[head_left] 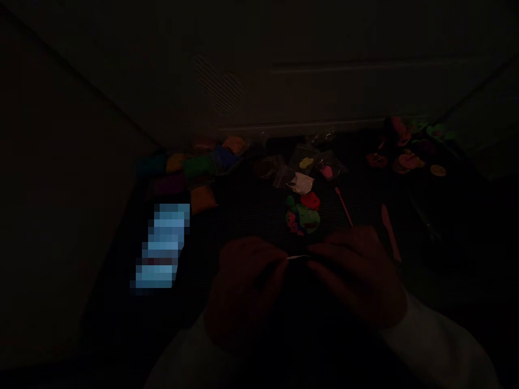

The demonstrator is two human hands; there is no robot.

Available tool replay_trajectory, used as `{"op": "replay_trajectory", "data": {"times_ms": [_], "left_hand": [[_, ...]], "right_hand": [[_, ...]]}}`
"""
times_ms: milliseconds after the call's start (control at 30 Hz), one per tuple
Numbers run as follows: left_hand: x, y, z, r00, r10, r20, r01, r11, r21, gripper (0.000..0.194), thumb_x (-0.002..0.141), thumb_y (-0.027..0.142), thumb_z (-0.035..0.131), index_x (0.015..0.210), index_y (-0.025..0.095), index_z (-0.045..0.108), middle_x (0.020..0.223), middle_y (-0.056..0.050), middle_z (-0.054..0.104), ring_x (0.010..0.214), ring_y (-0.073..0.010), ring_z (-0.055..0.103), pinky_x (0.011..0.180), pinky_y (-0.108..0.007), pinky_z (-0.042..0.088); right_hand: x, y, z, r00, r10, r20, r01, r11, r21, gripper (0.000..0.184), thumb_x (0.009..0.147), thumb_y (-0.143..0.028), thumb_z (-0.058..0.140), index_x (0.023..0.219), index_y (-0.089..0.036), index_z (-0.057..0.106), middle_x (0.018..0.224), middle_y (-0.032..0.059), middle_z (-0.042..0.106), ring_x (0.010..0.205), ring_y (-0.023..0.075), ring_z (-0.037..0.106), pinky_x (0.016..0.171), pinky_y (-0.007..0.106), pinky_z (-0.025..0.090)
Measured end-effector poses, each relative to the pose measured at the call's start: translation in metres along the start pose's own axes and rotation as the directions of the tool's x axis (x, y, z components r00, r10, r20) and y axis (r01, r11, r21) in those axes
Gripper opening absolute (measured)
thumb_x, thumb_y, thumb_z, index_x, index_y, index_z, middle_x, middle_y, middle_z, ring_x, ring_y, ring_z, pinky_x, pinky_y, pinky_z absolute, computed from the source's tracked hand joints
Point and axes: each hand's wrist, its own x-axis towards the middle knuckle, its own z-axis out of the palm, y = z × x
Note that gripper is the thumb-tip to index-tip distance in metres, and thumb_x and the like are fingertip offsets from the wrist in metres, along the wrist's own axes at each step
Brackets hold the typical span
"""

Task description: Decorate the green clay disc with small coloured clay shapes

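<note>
In dim light, a thin white strip of modelling clay (298,257) spans the gap between my two hands. My left hand (247,292) pinches its left end between thumb and fingers. At the other end, the fingers of my right hand (360,281) close around the strip's tip. Just beyond them lies a small clay figure (308,218) with green, red, blue and pinkish parts. A pink stick-like tool (344,206) and a pink plastic knife (391,232) lie past my right hand.
Bags of coloured clay (198,166) are grouped at the back left, above a lit, blurred screen (164,246). Opened clear packets (302,182) lie at the back middle. Several colourful clay pieces (408,161) sit at the back right, against the wall (344,97).
</note>
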Motion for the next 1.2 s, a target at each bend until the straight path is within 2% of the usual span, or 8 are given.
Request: {"op": "replay_trajectory", "data": {"times_ms": [300,567,700,767,867,1000,1100,1200], "left_hand": [[-0.004,0.005,0.003,1.0,0.024,0.017,-0.024,0.999,-0.049,0.012,0.071,0.021,0.056,0.083,0.023,0.056,0.081,0.002,0.061,0.086,-0.0158,0.052,0.08,-0.038,0.042],[-0.007,-0.002,0.007,1.0,0.008,0.003,-0.008,1.0,-0.017,0.012,0.072,0.022,0.055,0.084,0.023,0.056,0.082,0.001,0.061,0.087,-0.016,0.052,0.08,-0.037,0.042],[-0.005,-0.01,0.006,1.0,-0.026,0.017,0.025,0.999,0.021,0.011,0.072,0.023,0.054,0.083,0.022,0.057,0.082,0.0,0.061,0.086,-0.0163,0.053,0.079,-0.038,0.042],[-0.004,-0.016,0.006,0.998,-0.048,0.033,0.046,0.998,0.046,0.012,0.072,0.024,0.054,0.084,0.021,0.057,0.083,0.0,0.061,0.086,-0.0167,0.053,0.08,-0.038,0.041],[-0.004,-0.025,0.006,0.998,-0.063,0.031,0.06,0.995,0.078,0.013,0.073,0.026,0.054,0.085,0.022,0.057,0.083,0.0,0.061,0.085,-0.0165,0.052,0.08,-0.038,0.04],[-0.008,-0.034,0.01,0.998,-0.064,-0.007,0.064,0.995,0.082,0.012,0.073,0.027,0.054,0.084,0.022,0.057,0.083,0.0,0.06,0.085,-0.016,0.052,0.08,-0.036,0.04],[-0.01,-0.036,0.012,0.998,-0.056,-0.013,0.057,0.995,0.088,0.014,0.072,0.026,0.055,0.085,0.021,0.057,0.083,0.0,0.06,0.084,-0.0163,0.052,0.079,-0.036,0.04],[-0.01,-0.037,0.014,0.999,-0.053,-0.012,0.053,0.996,0.073,0.014,0.072,0.026,0.055,0.085,0.022,0.057,0.083,0.0,0.06,0.084,-0.016,0.052,0.079,-0.035,0.04]], "right_hand": [[-0.002,-0.003,0.006,1.0,-0.003,0.025,0.001,0.998,0.064,0.013,0.071,-0.024,0.059,0.083,-0.022,0.062,0.081,0.0004,0.063,0.074,0.0137,0.053,0.07,0.035,0.035],[-0.003,-0.002,0.01,0.996,0.058,0.068,-0.067,0.987,0.145,0.01,0.071,-0.02,0.057,0.081,-0.021,0.061,0.08,0.0013,0.062,0.077,0.0147,0.054,0.071,0.035,0.037],[-0.005,0.001,0.008,0.99,0.117,0.084,-0.136,0.951,0.277,0.014,0.07,-0.017,0.058,0.083,-0.019,0.058,0.081,0.0016,0.06,0.081,0.0139,0.054,0.073,0.031,0.04],[-0.006,0.002,0.006,0.975,0.191,0.118,-0.221,0.903,0.369,0.012,0.07,-0.017,0.058,0.082,-0.02,0.058,0.08,0.0007,0.059,0.08,0.0119,0.053,0.071,0.027,0.042],[-0.008,0.005,0.005,0.911,0.358,0.204,-0.41,0.748,0.522,0.007,0.071,-0.019,0.059,0.077,-0.022,0.057,0.076,-0.0015,0.057,0.072,0.0087,0.053,0.063,0.021,0.042],[-0.01,0.009,0.007,0.756,0.522,0.395,-0.616,0.362,0.7,0.007,0.068,-0.025,0.063,0.071,-0.022,0.057,0.066,-0.0034,0.058,0.06,0.0064,0.052,0.055,0.018,0.041],[-0.01,0.013,0.01,0.678,0.531,0.509,-0.627,0.056,0.777,0.01,0.067,-0.029,0.064,0.069,-0.021,0.059,0.062,-0.0029,0.058,0.054,0.0059,0.051,0.052,0.018,0.041],[-0.009,0.016,0.014,0.622,0.534,0.573,-0.592,-0.158,0.79,0.013,0.066,-0.032,0.063,0.068,-0.019,0.061,0.06,-0.002,0.058,0.053,0.0056,0.052,0.051,0.017,0.04]]}}
